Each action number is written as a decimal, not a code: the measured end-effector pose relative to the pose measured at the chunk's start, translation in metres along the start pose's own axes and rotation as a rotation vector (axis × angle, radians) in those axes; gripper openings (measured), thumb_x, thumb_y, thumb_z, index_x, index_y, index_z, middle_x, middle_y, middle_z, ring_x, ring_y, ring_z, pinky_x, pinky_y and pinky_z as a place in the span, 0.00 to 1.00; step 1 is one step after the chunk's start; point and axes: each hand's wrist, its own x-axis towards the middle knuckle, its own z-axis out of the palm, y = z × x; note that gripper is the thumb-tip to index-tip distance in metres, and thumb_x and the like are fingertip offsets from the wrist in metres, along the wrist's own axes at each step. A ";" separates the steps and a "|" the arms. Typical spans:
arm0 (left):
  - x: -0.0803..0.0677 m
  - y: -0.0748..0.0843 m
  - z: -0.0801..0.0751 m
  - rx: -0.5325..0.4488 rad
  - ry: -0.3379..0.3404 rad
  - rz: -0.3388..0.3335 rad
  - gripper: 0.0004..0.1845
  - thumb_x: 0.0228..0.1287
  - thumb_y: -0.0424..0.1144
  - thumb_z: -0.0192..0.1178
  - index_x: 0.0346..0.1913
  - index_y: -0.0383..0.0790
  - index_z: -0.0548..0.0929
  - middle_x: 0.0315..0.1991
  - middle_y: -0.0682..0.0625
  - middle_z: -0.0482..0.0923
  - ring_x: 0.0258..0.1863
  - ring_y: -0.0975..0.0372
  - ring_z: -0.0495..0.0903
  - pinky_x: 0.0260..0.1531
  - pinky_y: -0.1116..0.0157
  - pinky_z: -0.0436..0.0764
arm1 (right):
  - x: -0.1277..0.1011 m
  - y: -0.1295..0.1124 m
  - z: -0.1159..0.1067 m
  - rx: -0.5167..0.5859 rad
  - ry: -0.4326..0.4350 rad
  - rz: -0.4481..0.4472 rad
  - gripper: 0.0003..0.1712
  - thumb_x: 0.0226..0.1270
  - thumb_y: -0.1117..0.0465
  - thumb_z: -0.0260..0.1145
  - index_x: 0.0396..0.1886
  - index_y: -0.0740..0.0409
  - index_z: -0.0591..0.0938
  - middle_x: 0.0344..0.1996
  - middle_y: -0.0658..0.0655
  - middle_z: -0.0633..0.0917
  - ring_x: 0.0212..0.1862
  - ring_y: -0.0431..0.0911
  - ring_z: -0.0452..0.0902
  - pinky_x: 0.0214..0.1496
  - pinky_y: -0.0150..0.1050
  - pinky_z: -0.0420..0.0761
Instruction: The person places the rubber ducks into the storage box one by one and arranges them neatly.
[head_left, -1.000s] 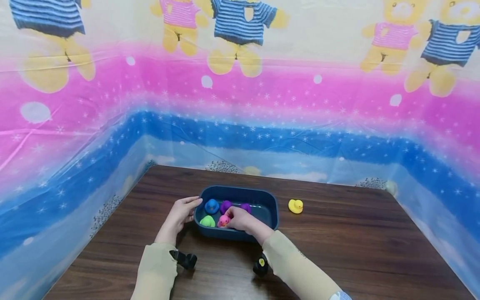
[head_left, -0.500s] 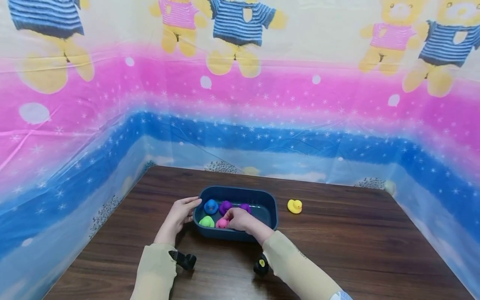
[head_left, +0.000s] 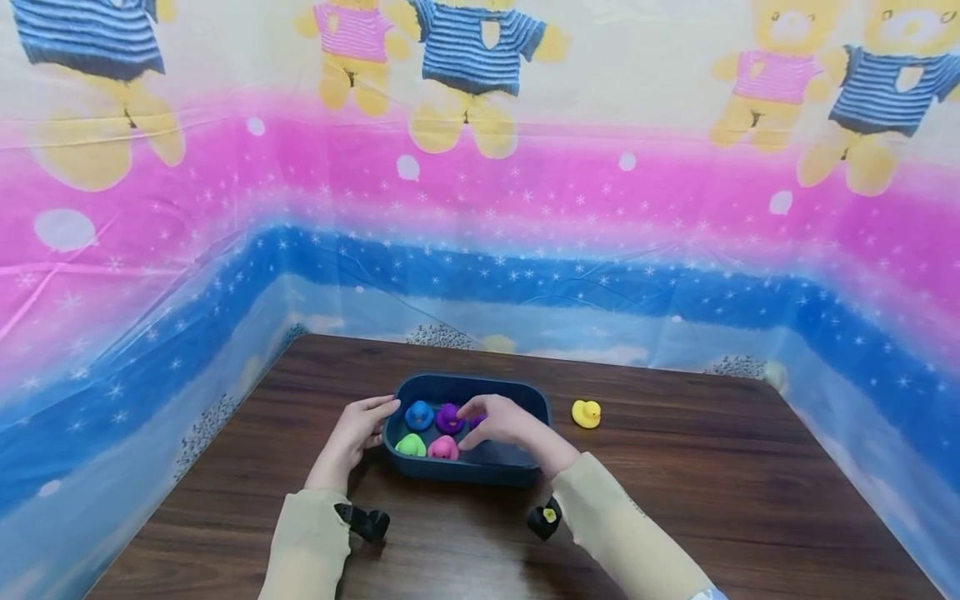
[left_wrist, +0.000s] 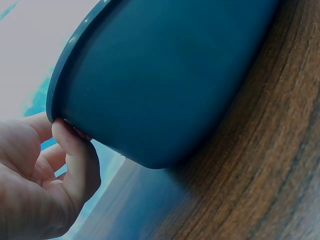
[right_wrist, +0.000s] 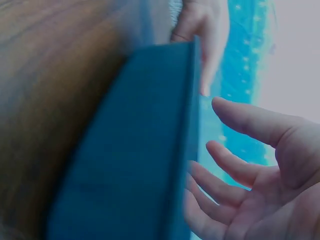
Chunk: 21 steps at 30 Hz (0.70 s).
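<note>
Right hand (head_left: 501,422), fingers now spread and holding nothing, is hovering over the blue tub (head_left: 528,398) mid-desk; I have just released the pink duck (head_left: 443,448) at its near wall. Left hand (head_left: 358,432) is gripping the tub's left rim.

The right hand (head_left: 501,421) covers the tub's (head_left: 480,473) middle, hiding all but a sliver of 1 purple duck (head_left: 477,421). In the left wrist view the left hand (left_wrist: 37,177) is cut off by the frame's edge and the tub's inside is hidden behind its wall. The right wrist view is blurred; the tub's contents cannot be seen there, and the pale shape beyond its rim is probably the other hand.
</note>
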 end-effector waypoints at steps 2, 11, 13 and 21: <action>0.000 0.000 0.000 -0.003 0.000 -0.002 0.28 0.72 0.46 0.56 0.68 0.34 0.70 0.59 0.37 0.74 0.31 0.66 0.74 0.30 0.73 0.76 | -0.004 0.000 -0.011 0.008 0.001 0.009 0.26 0.58 0.61 0.74 0.57 0.58 0.80 0.58 0.61 0.79 0.57 0.54 0.74 0.60 0.54 0.75; -0.001 0.002 0.000 -0.002 0.007 -0.003 0.28 0.72 0.46 0.57 0.68 0.33 0.71 0.60 0.36 0.74 0.33 0.64 0.76 0.31 0.73 0.77 | -0.021 0.010 -0.063 0.090 -0.007 -0.077 0.30 0.62 0.61 0.71 0.64 0.57 0.75 0.65 0.65 0.74 0.64 0.60 0.72 0.62 0.53 0.74; -0.001 0.001 0.000 -0.002 0.009 -0.004 0.28 0.72 0.46 0.57 0.67 0.33 0.71 0.59 0.36 0.74 0.33 0.64 0.76 0.31 0.73 0.77 | -0.025 0.015 -0.075 0.080 0.002 -0.131 0.32 0.64 0.60 0.69 0.67 0.58 0.72 0.66 0.65 0.72 0.66 0.61 0.69 0.63 0.54 0.73; 0.000 0.001 0.001 0.001 0.012 -0.001 0.28 0.72 0.46 0.57 0.68 0.33 0.71 0.58 0.37 0.76 0.33 0.64 0.76 0.32 0.72 0.77 | -0.036 0.047 -0.111 0.165 0.126 -0.191 0.39 0.63 0.56 0.71 0.72 0.52 0.67 0.71 0.61 0.67 0.71 0.59 0.62 0.64 0.57 0.72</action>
